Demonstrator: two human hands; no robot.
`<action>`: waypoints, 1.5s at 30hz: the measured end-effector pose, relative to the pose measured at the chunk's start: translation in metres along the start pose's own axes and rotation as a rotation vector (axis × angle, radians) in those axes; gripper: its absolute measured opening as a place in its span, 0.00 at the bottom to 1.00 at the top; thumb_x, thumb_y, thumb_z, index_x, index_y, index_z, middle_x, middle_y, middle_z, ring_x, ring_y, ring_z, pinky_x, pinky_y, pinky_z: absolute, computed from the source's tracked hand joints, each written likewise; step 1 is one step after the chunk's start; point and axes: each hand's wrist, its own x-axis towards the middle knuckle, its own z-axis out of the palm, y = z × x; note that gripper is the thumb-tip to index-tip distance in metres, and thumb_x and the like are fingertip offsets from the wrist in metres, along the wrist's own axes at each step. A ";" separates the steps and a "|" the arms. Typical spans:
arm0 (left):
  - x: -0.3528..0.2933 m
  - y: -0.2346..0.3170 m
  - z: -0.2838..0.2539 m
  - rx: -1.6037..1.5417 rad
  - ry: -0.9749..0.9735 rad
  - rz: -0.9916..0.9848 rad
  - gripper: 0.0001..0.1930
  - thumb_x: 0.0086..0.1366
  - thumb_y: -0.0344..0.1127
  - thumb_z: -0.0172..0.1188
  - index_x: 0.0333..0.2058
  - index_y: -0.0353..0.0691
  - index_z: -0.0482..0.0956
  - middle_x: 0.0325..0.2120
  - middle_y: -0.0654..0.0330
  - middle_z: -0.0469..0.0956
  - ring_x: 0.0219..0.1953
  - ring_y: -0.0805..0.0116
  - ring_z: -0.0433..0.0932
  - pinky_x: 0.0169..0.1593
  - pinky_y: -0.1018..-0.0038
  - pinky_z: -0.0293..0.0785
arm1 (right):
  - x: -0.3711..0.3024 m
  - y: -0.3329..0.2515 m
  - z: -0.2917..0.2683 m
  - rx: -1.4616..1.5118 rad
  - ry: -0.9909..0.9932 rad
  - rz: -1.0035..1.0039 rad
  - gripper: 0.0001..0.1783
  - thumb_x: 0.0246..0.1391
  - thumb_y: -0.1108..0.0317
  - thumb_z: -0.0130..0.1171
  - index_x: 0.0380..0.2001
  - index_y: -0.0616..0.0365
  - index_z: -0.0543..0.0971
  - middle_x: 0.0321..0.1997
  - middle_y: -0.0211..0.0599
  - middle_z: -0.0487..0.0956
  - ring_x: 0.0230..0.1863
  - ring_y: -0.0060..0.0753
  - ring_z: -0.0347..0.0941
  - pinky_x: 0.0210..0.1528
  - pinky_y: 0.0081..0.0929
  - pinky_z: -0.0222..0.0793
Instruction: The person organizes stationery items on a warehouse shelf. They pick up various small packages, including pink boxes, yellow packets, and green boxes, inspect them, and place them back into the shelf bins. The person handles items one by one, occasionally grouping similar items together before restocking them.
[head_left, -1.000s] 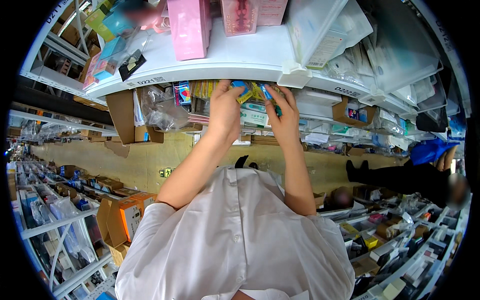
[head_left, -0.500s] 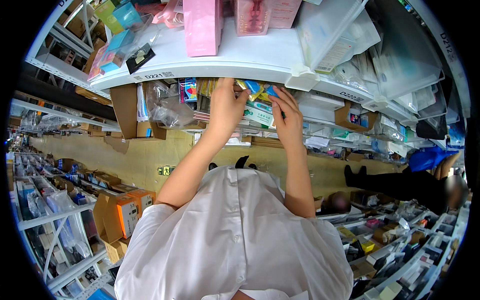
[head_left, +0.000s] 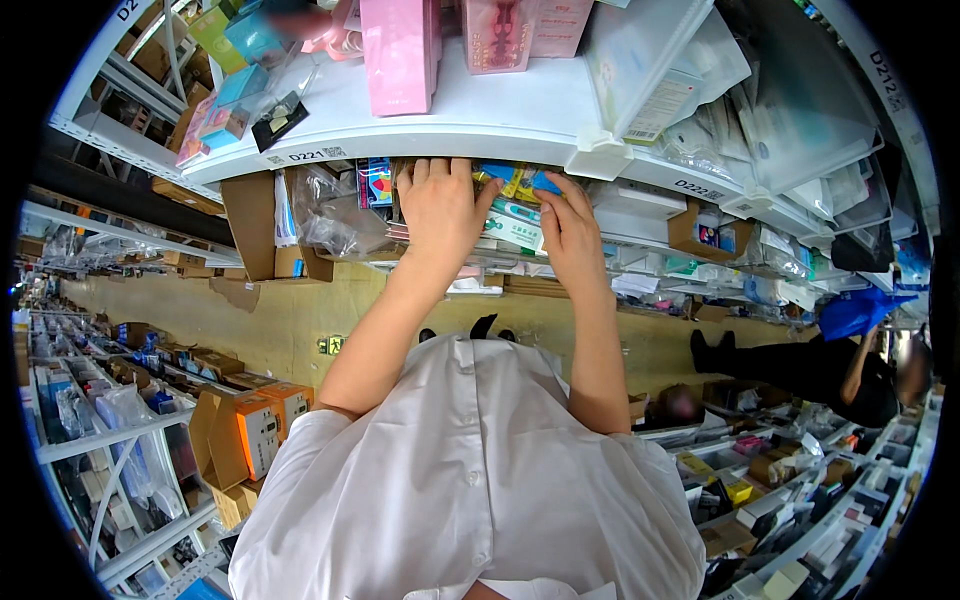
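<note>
My left hand (head_left: 440, 212) lies over the small packs under the shelf lip, its fingers stretched forward and its thumb out to the right. A shiny blue and yellow packet (head_left: 512, 184) lies between my two hands. At its right end, my right hand (head_left: 573, 232) holds the packet's blue part with bent fingers; the fingertips are partly hidden. Below the packet is a white and green box (head_left: 514, 233) with a pictured thermometer-like stick. Left of my left hand stands a small blue and red colourful box (head_left: 377, 185).
Pink boxes (head_left: 398, 60) stand on the white upper shelf (head_left: 480, 125). An open cardboard box (head_left: 248, 222) and clear plastic wrap (head_left: 342, 215) are on the left. Loaded shelves (head_left: 110, 420) line the aisle behind me. At the right, a person (head_left: 865, 385) in dark clothes holds a blue bag (head_left: 860, 313).
My left hand has moved left off the packet and spread over the packs beside it. My right hand stays at the packet. The person at the right has shifted slightly.
</note>
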 end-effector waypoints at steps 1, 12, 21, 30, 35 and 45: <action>0.000 -0.001 0.000 0.022 -0.007 -0.002 0.25 0.62 0.54 0.76 0.46 0.39 0.85 0.41 0.52 0.84 0.49 0.48 0.81 0.57 0.50 0.71 | 0.000 0.001 0.000 -0.003 0.011 -0.008 0.13 0.72 0.72 0.56 0.52 0.67 0.84 0.68 0.50 0.79 0.70 0.58 0.73 0.70 0.48 0.72; -0.010 -0.007 -0.026 -0.054 0.072 0.142 0.19 0.67 0.47 0.72 0.46 0.38 0.84 0.42 0.52 0.81 0.48 0.46 0.79 0.58 0.48 0.72 | -0.002 0.005 0.003 -0.012 0.013 0.056 0.19 0.73 0.66 0.58 0.61 0.62 0.79 0.71 0.49 0.73 0.68 0.59 0.73 0.66 0.50 0.74; -0.147 -0.043 -0.057 -0.457 -0.224 0.193 0.13 0.66 0.32 0.71 0.47 0.38 0.83 0.46 0.51 0.82 0.42 0.47 0.83 0.43 0.60 0.79 | -0.007 0.013 0.011 0.034 0.159 0.120 0.18 0.73 0.65 0.60 0.60 0.59 0.83 0.68 0.52 0.73 0.66 0.57 0.73 0.67 0.43 0.71; -0.169 -0.074 0.007 -1.360 -0.714 -1.234 0.36 0.81 0.50 0.60 0.75 0.37 0.57 0.64 0.54 0.78 0.60 0.58 0.83 0.56 0.52 0.87 | -0.004 0.031 0.029 0.362 0.314 0.514 0.21 0.71 0.67 0.61 0.63 0.63 0.78 0.56 0.50 0.82 0.55 0.41 0.79 0.53 0.39 0.77; -0.167 -0.076 0.022 -1.641 -0.742 -1.233 0.38 0.82 0.51 0.59 0.76 0.36 0.53 0.67 0.49 0.75 0.65 0.55 0.80 0.63 0.52 0.84 | -0.005 0.058 0.023 0.315 0.074 0.675 0.27 0.74 0.65 0.56 0.72 0.61 0.73 0.62 0.52 0.82 0.59 0.42 0.79 0.61 0.36 0.73; -0.137 -0.095 -0.004 -1.017 -0.990 -0.762 0.28 0.82 0.48 0.58 0.68 0.31 0.70 0.50 0.50 0.87 0.48 0.62 0.89 0.48 0.66 0.87 | 0.017 0.028 0.009 0.536 -0.033 0.994 0.43 0.71 0.48 0.62 0.82 0.49 0.62 0.79 0.43 0.71 0.78 0.42 0.66 0.75 0.52 0.59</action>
